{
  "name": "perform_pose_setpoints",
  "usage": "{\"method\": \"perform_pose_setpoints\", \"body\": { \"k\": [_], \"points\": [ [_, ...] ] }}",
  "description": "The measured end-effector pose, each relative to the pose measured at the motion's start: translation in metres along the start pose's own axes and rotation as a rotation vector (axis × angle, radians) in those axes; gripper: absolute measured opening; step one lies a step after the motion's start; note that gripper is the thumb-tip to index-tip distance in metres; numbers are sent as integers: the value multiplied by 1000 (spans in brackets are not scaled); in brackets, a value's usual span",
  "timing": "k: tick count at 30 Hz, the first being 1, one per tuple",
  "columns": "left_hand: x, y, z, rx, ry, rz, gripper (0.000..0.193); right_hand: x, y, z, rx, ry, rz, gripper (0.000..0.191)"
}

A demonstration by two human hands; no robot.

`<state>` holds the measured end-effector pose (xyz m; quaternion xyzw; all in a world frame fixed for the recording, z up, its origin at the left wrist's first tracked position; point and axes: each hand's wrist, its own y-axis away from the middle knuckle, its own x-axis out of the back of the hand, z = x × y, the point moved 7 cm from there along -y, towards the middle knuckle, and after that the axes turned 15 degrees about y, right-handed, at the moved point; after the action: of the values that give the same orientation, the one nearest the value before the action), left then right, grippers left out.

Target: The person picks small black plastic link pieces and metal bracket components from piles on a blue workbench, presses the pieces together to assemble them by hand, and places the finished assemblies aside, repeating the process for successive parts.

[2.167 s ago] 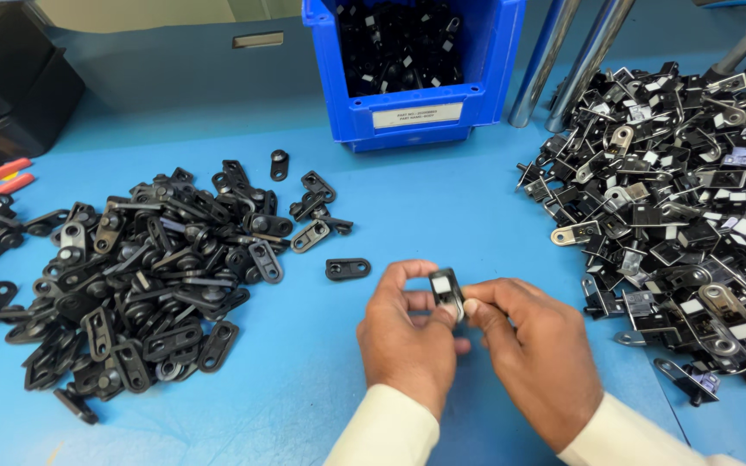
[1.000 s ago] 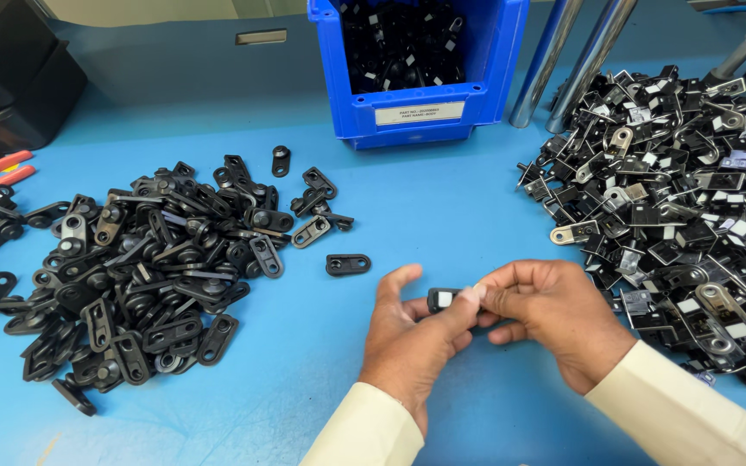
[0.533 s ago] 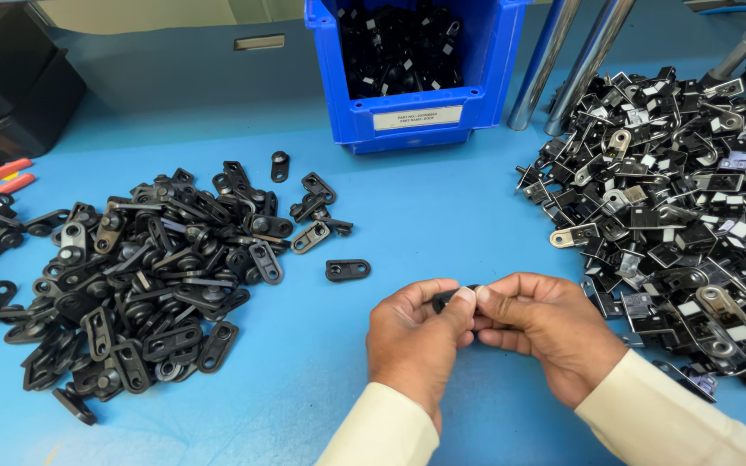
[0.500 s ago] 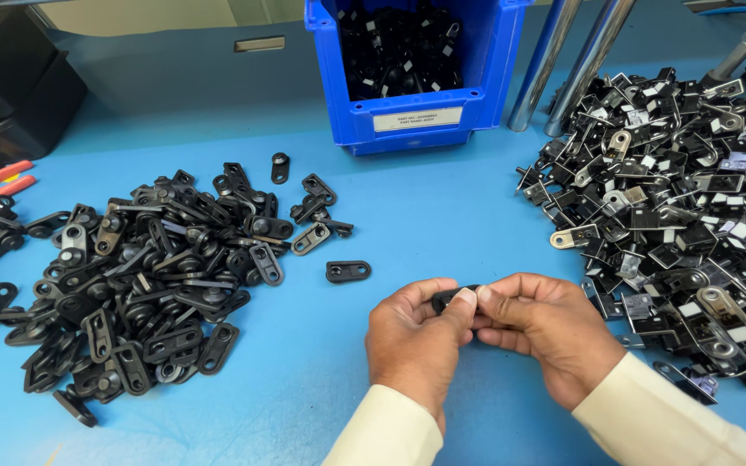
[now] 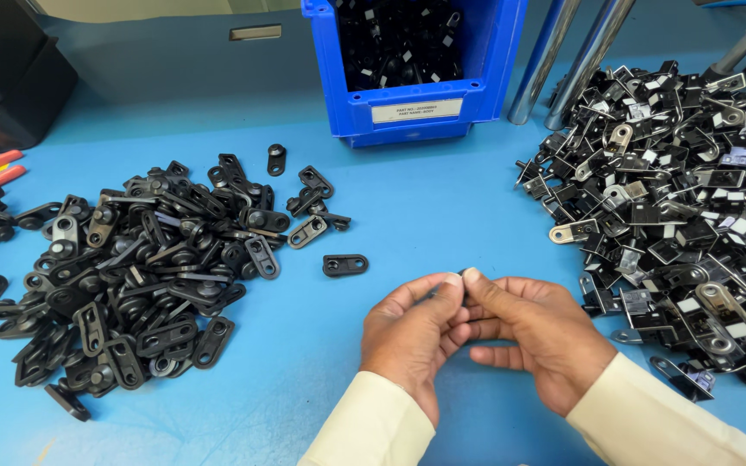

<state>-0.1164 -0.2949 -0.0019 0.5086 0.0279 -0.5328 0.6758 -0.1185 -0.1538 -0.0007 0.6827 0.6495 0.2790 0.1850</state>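
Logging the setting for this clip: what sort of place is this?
Most likely a factory assembly or sorting bench. On the blue worktop lie a heap of flat black plastic link pieces and a heap of black and silver metal brackets, with a blue plastic parts bin behind.

One head-worn camera looks steeply down, close, onto the blue table [image 5: 442, 216].

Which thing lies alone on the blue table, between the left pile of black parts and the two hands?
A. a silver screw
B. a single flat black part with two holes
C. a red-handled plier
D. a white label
B: a single flat black part with two holes lies by itself on the blue table, apart from the left pile and just up and left of the left hand.
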Motion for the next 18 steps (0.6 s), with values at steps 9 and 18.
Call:
{"method": "perform_pose_setpoints", "body": {
  "k": [9,18],
  "points": [
    [-3,3,19,-173,-158,98,32,-4,4,1,19,95,31,20],
    [4,4,-5,100,-69,-14,33,13,-18,-6,122,-7,38,20]
  ]
}}
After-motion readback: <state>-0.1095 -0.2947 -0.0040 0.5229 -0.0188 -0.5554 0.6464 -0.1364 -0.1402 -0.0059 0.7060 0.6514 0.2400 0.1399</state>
